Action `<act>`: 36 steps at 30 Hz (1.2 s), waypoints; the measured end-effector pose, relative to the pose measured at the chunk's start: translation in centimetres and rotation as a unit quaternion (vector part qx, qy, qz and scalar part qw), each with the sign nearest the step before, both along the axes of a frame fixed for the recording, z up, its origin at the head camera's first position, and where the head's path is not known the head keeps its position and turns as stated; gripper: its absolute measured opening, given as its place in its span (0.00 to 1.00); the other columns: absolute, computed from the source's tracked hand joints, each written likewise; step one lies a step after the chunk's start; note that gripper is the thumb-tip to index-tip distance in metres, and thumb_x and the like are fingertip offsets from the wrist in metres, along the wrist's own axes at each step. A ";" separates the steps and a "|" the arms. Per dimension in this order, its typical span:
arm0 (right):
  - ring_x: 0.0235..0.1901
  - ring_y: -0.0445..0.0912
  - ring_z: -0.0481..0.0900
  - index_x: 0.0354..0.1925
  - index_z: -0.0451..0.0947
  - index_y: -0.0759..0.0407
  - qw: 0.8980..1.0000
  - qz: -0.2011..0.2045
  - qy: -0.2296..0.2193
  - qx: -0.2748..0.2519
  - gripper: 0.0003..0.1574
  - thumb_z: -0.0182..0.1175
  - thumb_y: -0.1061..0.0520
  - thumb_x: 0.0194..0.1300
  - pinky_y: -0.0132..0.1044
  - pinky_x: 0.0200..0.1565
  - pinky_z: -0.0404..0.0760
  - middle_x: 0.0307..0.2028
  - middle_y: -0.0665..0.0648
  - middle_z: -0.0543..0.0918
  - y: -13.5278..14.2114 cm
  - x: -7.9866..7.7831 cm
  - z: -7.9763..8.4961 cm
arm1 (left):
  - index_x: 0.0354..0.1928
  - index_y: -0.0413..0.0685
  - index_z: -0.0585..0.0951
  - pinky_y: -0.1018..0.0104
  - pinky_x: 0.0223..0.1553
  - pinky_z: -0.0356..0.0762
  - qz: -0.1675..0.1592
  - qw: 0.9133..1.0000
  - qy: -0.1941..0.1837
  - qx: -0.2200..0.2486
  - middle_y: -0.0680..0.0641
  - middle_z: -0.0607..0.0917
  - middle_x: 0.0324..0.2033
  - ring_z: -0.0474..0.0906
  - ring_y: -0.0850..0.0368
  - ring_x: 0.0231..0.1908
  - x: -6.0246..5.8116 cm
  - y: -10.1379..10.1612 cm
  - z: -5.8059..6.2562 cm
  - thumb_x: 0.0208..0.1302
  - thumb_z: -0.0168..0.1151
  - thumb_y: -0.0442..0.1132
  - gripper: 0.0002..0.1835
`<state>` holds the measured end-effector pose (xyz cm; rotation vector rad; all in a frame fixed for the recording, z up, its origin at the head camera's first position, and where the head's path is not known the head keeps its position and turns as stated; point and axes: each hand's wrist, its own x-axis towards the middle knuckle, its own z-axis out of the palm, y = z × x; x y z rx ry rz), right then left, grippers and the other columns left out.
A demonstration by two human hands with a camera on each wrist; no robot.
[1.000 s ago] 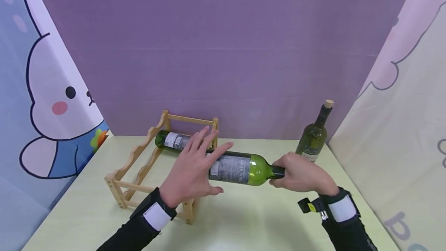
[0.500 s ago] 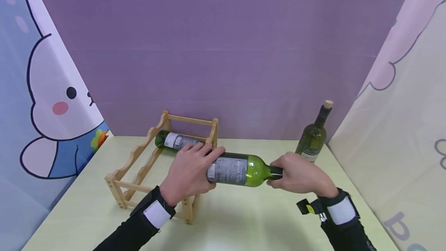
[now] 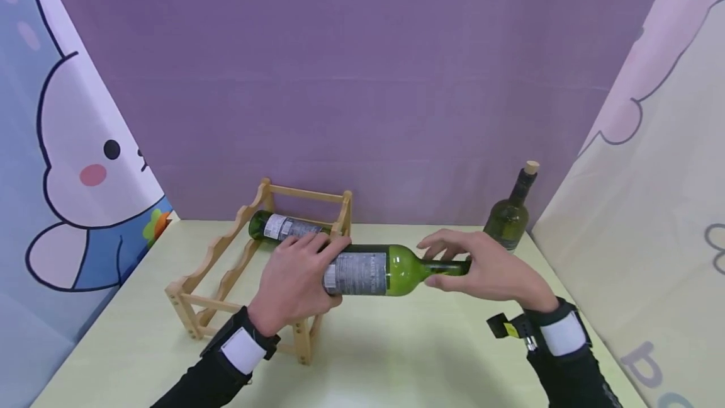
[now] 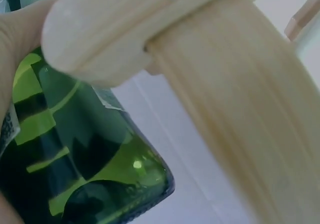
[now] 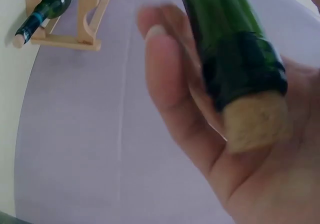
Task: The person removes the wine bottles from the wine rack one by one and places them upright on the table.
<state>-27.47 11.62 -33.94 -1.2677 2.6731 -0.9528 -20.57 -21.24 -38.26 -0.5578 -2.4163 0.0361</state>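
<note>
My left hand (image 3: 297, 276) grips a green wine bottle (image 3: 359, 272) round its body, palm down. It lies level over the near right side of a wooden wine rack (image 3: 212, 303), its neck toward the right. Around that neck my right hand (image 3: 493, 266) is loosened, with fingers above and thumb below. The right wrist view shows the bottle's cork (image 5: 257, 121) near the palm and the fingers extended beside the neck. In the left wrist view, the bottle's base (image 4: 115, 184) is close to a rack post (image 4: 240, 84). The left hand covers the bottle's lower part in the head view.
Another wine bottle (image 3: 286, 228) lies in the rack's far end, neck to the right. A corked green bottle (image 3: 506, 222) stands upright at the table's back right. A purple backdrop (image 3: 396, 93) rises behind the pale table (image 3: 385, 351), with printed cloths at both sides.
My left hand has come down and closed round the bottle's body. My right hand has loosened from the neck, its fingers lifting. The bottle has shifted slightly left.
</note>
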 end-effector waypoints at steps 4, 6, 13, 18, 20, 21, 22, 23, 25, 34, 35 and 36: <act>0.54 0.43 0.85 0.68 0.70 0.38 0.996 -0.001 0.007 -0.087 0.39 0.73 0.48 0.62 0.45 0.54 0.82 0.61 0.46 0.83 0.5 -0.1 0.0 | 0.64 0.58 0.76 0.45 0.48 0.83 0.001 0.999 -0.018 0.033 0.47 0.87 0.47 0.86 0.49 0.45 0.2 -0.2 0.1 0.32 0.83 0.59 0.50; 0.59 0.46 0.83 0.71 0.66 0.39 0.991 0.004 -0.002 -0.130 0.44 0.73 0.54 0.62 0.44 0.57 0.82 0.66 0.49 0.79 0.7 -0.2 -0.1 | 0.65 0.58 0.76 0.45 0.48 0.83 0.001 0.998 -0.025 0.049 0.47 0.87 0.47 0.86 0.49 0.44 0.3 -0.3 0.1 0.32 0.83 0.59 0.50; 0.74 0.50 0.67 0.79 0.54 0.44 0.972 0.027 -0.049 -0.227 0.57 0.69 0.66 0.60 0.67 0.71 0.60 0.77 0.52 0.65 0.6 -0.1 -0.4 | 0.63 0.58 0.77 0.59 0.34 0.81 -0.017 0.987 -0.059 0.148 0.49 0.87 0.45 0.84 0.54 0.36 0.4 -0.7 -0.2 0.32 0.81 0.57 0.48; 0.79 0.48 0.57 0.81 0.46 0.52 0.961 0.077 -0.067 -0.256 0.63 0.68 0.70 0.57 0.47 0.73 0.66 0.81 0.57 0.55 -0.1 -0.1 -0.8 | 0.63 0.58 0.76 0.64 0.32 0.79 -0.028 0.971 -0.085 0.220 0.51 0.88 0.44 0.83 0.58 0.35 0.8 -0.5 -0.1 0.34 0.81 0.56 0.47; 0.80 0.45 0.55 0.82 0.45 0.53 0.958 0.090 -0.065 -0.263 0.64 0.69 0.68 0.57 0.41 0.73 0.66 0.81 0.58 0.53 -0.4 -0.1 -1.0 | 0.64 0.58 0.76 0.64 0.32 0.79 -0.031 0.968 -0.088 0.233 0.50 0.88 0.43 0.84 0.58 0.35 0.8 -0.4 0.0 0.35 0.81 0.56 0.47; 0.80 0.44 0.55 0.82 0.44 0.53 0.957 0.095 -0.065 -0.266 0.65 0.70 0.66 0.57 0.42 0.73 0.66 0.82 0.57 0.52 -0.6 -0.1 -1.1 | 0.64 0.58 0.76 0.64 0.32 0.80 -0.032 0.967 -0.089 0.237 0.50 0.88 0.43 0.84 0.57 0.35 0.9 -0.3 0.0 0.35 0.81 0.56 0.47; 0.80 0.44 0.55 0.82 0.44 0.53 0.955 0.100 -0.064 -0.270 0.65 0.71 0.65 0.58 0.43 0.73 0.66 0.82 0.57 0.52 -0.9 -0.2 -1.1 | 0.63 0.58 0.76 0.64 0.32 0.80 -0.033 0.966 -0.089 0.241 0.50 0.88 0.43 0.84 0.57 0.35 0.9 -0.3 0.1 0.35 0.81 0.56 0.47; 0.80 0.44 0.55 0.82 0.43 0.52 0.954 0.105 -0.066 -0.275 0.66 0.71 0.62 0.58 0.46 0.73 0.66 0.82 0.56 0.51 -1.1 -0.1 -1.1 | 0.63 0.58 0.76 0.64 0.32 0.80 -0.034 0.965 -0.089 0.244 0.50 0.88 0.42 0.84 0.58 0.35 0.9 -0.2 0.1 0.36 0.81 0.56 0.46; 0.80 0.45 0.55 0.82 0.42 0.50 0.951 0.113 -0.064 -0.282 0.66 0.73 0.57 0.59 0.49 0.74 0.65 0.82 0.55 0.50 -1.6 -0.1 -1.1 | 0.63 0.58 0.76 0.64 0.32 0.80 -0.037 0.963 -0.090 0.253 0.51 0.88 0.41 0.84 0.59 0.34 0.9 -0.1 0.3 0.36 0.81 0.57 0.45; 0.80 0.54 0.54 0.82 0.37 0.51 0.933 0.143 -0.068 -0.324 0.70 0.71 0.37 0.61 0.59 0.74 0.60 0.82 0.59 0.50 -3.3 0.6 -1.0 | 0.62 0.56 0.76 0.66 0.34 0.82 -0.090 0.922 -0.118 0.357 0.53 0.87 0.41 0.84 0.63 0.34 1.3 1.2 0.6 0.41 0.80 0.54 0.42; 0.80 0.56 0.54 0.82 0.37 0.51 0.932 0.144 -0.064 -0.327 0.70 0.70 0.36 0.61 0.61 0.74 0.60 0.82 0.59 0.49 -3.4 0.6 -1.0 | 0.62 0.56 0.76 0.66 0.35 0.82 -0.097 0.915 -0.124 0.371 0.54 0.87 0.42 0.84 0.63 0.34 1.3 1.3 0.6 0.41 0.80 0.53 0.41; 0.80 0.57 0.53 0.82 0.37 0.51 0.930 0.144 -0.063 -0.332 0.70 0.70 0.35 0.61 0.62 0.73 0.59 0.82 0.60 0.48 -3.5 0.6 -1.0 | 0.62 0.56 0.76 0.65 0.36 0.83 -0.106 0.907 -0.131 0.387 0.54 0.87 0.42 0.84 0.63 0.35 1.4 1.5 0.6 0.42 0.80 0.52 0.41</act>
